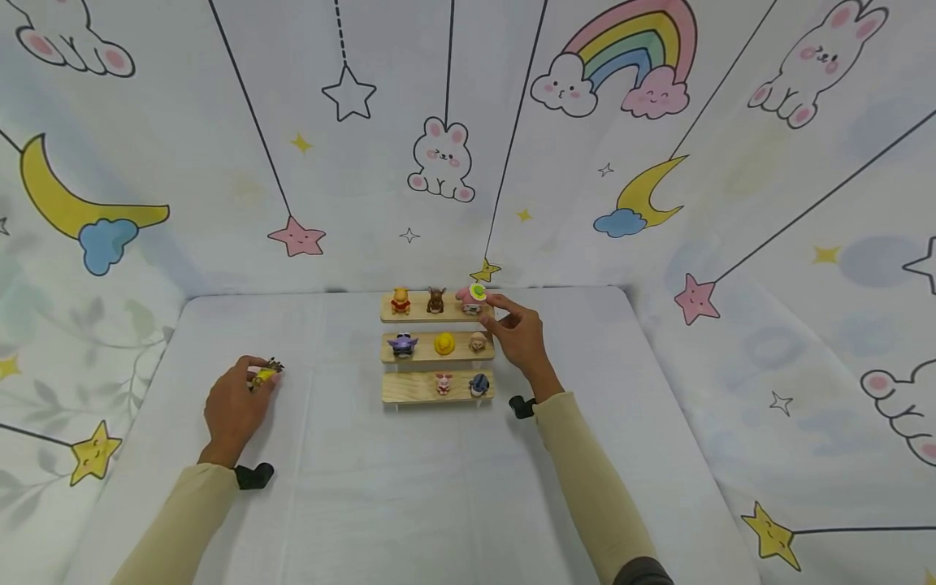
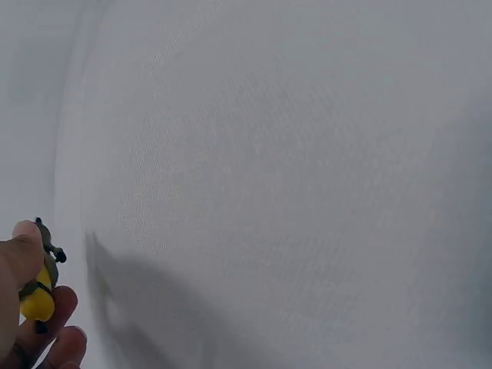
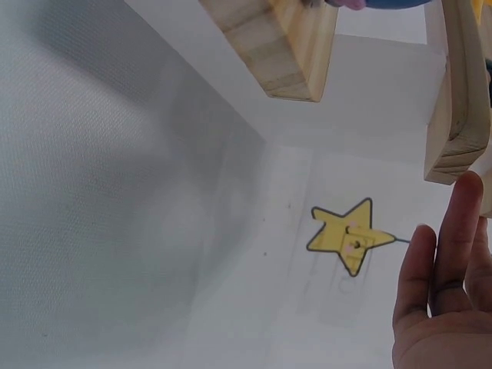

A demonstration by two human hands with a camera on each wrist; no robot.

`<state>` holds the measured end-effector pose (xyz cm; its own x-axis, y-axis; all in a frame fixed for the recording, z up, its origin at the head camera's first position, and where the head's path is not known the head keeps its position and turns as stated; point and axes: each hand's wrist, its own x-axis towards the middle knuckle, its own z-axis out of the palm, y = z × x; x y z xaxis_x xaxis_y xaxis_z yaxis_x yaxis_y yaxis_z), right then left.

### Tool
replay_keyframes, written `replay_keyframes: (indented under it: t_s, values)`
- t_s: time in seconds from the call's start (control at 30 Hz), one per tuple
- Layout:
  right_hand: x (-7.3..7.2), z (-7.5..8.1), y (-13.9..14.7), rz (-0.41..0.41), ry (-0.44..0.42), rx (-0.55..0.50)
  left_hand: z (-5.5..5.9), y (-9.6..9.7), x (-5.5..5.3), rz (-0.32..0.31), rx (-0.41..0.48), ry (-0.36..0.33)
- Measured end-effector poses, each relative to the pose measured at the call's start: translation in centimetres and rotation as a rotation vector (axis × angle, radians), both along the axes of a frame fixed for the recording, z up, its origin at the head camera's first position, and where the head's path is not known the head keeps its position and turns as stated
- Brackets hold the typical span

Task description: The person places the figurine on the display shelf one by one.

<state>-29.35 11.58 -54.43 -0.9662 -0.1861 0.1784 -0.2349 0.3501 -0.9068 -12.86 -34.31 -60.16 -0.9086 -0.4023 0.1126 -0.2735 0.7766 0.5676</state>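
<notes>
Out to the left, above the white table, my left hand (image 1: 237, 410) pinches a small yellow figurine (image 1: 265, 374) with dark parts. The left wrist view shows this yellow and dark figurine (image 2: 38, 302) between thumb and fingers, partly covered. My right hand (image 1: 517, 335) is at the right end of the top wooden shelf (image 1: 453, 313). Its thumb and index finger pinch a pink figurine (image 1: 471, 302) with a green and yellow round piece. In the right wrist view the right hand (image 3: 450, 300) is beside the shelf ends, and the pink figurine is out of sight.
A bear figurine (image 1: 400, 301) and a brown figurine (image 1: 435, 300) share the top shelf. The middle shelf (image 1: 427, 356) bears a purple, a yellow and a tan figurine. On the bottom shelf (image 1: 409, 390) stand a pink-and-white figurine (image 1: 443, 384) and a blue-grey figurine (image 1: 478, 384).
</notes>
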Motion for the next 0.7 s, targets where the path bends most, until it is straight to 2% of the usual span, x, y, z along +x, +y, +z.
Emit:
replay_keyframes:
  t_s: [0.17,0.7]
  values:
    - [0.1,0.0,-0.1,-0.001,0.003,0.001,0.3,0.8,-0.2,-0.004,-0.017,0.046]
    - [0.2,0.2,-0.1,-0.037,-0.009,0.025,1.3,3.0,-0.5,-0.042,0.028,0.077]
